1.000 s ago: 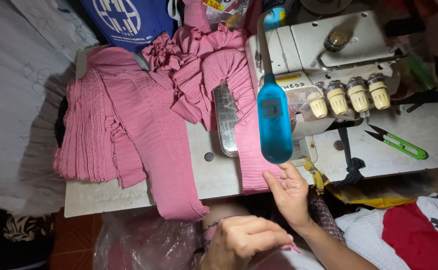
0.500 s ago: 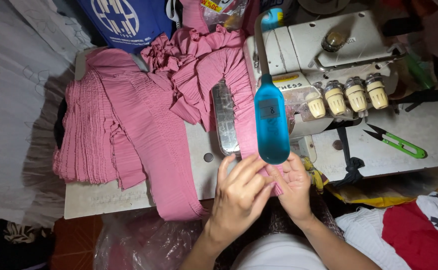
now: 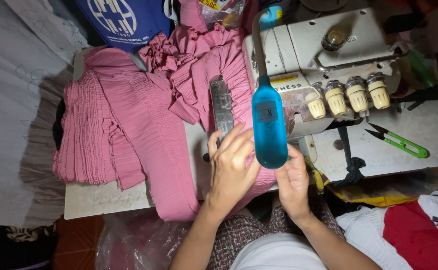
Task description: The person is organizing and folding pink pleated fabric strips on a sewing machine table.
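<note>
Now, going from the left: a stack of pink pleated fabric (image 3: pixel 86 137) lies well to the left of the fingers, on the white table (image 3: pixel 99 200); a long strip of the same pink fabric (image 3: pixel 164 150) runs from this stack down to the table edge, just beside the left hand (image 3: pixel 231 170). One second ago this hand was low, near the lap, away from the cloth; half a second ago it came up over the table edge; now it lies flat on the fabric, fingers (image 3: pixel 234 140) spread and nearly straight, pressing the cloth and not pinching it, the fingertips close to the metal presser part (image 3: pixel 222 105) of the machine. I judge that the hands have come together to set the cloth at the needle, so the feeding is only beginning. A blue lamp head (image 3: pixel 269 125) hangs just in front of both hands and hides the place between them; the right hand (image 3: pixel 293 182) is under and to the right of it, fingers curled at the fabric edge, but whether they really grip it I cannot tell. Right of the fingers stands the white overlock machine (image 3: pixel 324 60) with its four cream knobs (image 3: pixel 349 97); further right, well apart, green thread snips (image 3: pixel 399 142) lie on the table.
</note>
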